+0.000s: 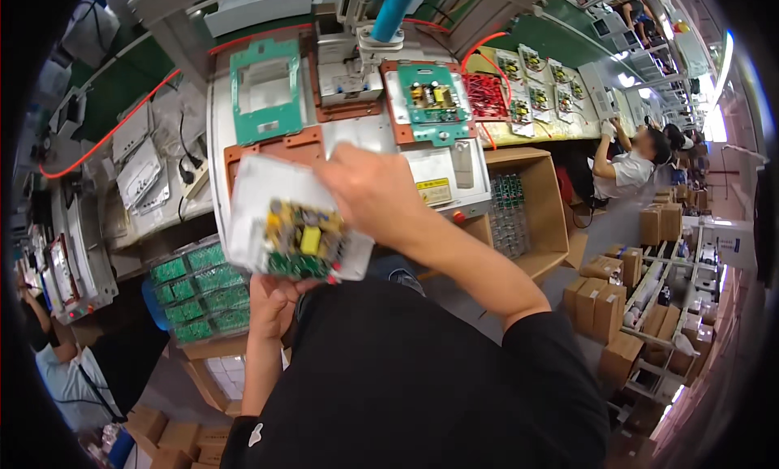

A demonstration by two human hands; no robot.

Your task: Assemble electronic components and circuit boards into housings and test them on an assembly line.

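A white plastic housing point(264, 181) hangs tilted in front of my torso, slightly smeared by motion. Inside its lower part is a populated circuit board point(311, 240) with yellow parts and a green edge. My right hand point(369, 195) grips the housing's upper right edge, its fingers closed. From below, my left hand point(274, 305) holds the lower edge; some of its fingers are hidden behind the housing. Beyond, a green fixture plate point(442, 132) with another circuit board point(435, 100) lies on a red-brown base. An open green frame point(265, 92) lies at the left.
A press with a blue cylinder point(398, 13) stands at the back. Green boards in a clear tray point(199, 286) are at my left; a cardboard box point(542, 201) with more is at my right. Red wires point(487, 96) and several boards lie farther right. Co-workers point(629, 165) sit on both sides.
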